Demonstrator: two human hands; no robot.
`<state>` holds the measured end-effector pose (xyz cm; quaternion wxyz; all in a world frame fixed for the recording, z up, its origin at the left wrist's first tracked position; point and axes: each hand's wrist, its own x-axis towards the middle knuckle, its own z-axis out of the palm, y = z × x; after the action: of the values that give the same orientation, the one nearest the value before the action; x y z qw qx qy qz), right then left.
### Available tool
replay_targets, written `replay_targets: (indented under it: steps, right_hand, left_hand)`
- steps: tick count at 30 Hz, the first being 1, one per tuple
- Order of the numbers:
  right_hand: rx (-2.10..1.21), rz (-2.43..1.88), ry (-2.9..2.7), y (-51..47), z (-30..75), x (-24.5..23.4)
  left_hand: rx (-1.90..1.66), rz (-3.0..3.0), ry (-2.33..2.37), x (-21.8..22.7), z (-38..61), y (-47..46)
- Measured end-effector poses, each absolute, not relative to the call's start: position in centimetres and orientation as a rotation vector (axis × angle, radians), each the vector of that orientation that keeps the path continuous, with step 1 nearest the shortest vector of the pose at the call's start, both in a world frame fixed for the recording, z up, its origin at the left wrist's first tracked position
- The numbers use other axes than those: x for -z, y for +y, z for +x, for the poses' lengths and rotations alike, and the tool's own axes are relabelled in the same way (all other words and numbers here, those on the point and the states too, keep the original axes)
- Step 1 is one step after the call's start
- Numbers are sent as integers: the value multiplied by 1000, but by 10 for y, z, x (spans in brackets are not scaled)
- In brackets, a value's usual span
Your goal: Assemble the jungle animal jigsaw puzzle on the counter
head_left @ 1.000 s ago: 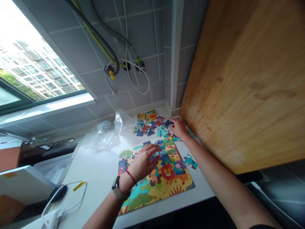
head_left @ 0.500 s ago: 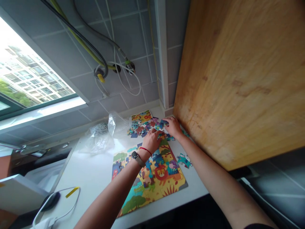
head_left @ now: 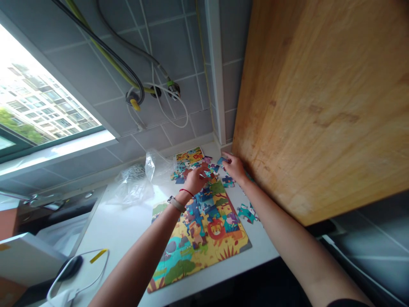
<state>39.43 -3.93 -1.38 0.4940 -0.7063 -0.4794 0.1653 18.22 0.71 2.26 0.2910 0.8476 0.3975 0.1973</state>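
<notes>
My left hand (head_left: 194, 180) hangs over the near edge of a heap of loose jigsaw pieces (head_left: 188, 172), its fingertips among them. My right hand (head_left: 234, 167) rests at the far side of the heap, beside a small blue piece (head_left: 221, 160). Below both hands lies a part-built jungle jigsaw puzzle (head_left: 204, 230) with a lion in bright colours. A picture card (head_left: 189, 155) stands beyond the heap. Off to the right sits a joined teal group of pieces (head_left: 247, 214). I cannot tell whether either hand holds a piece.
A tall wooden board (head_left: 319, 106) rises along the right side of the white counter (head_left: 105, 226). A clear plastic bag (head_left: 132, 185) lies left of the heap. Hoses cross the tiled wall (head_left: 179, 47), and a black cabled device (head_left: 70, 267) sits at lower left.
My left hand has moved from above the puzzle to the loose heap, uncovering more of the puzzle. My right hand has stayed near the same spot, and the view has shifted slightly.
</notes>
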Motion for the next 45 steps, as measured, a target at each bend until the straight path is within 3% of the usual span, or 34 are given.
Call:
replay_targets:
  steps: [10,23,33,40,45]
  right_hand:
    - [-645,-1748,-1444,-62,377,-9]
    - [-1045,-1955,-1739,-89,375,-42]
    - [-927,-2052,-1598,-93,376,-35]
    - [-812,-1853,-2088,-97,385,-47]
    - [-784,-1830,-2137,-93,380,-40]
  left_hand:
    - [-707,2121,1257,-34,122,55]
    - [-614,2545,888,-38,79,-52]
    - [-672,2570,588,-38,18,-65]
    - [-675,2558,613,-21,17,-58]
    - [-676,2558,612,-16,16,-58]
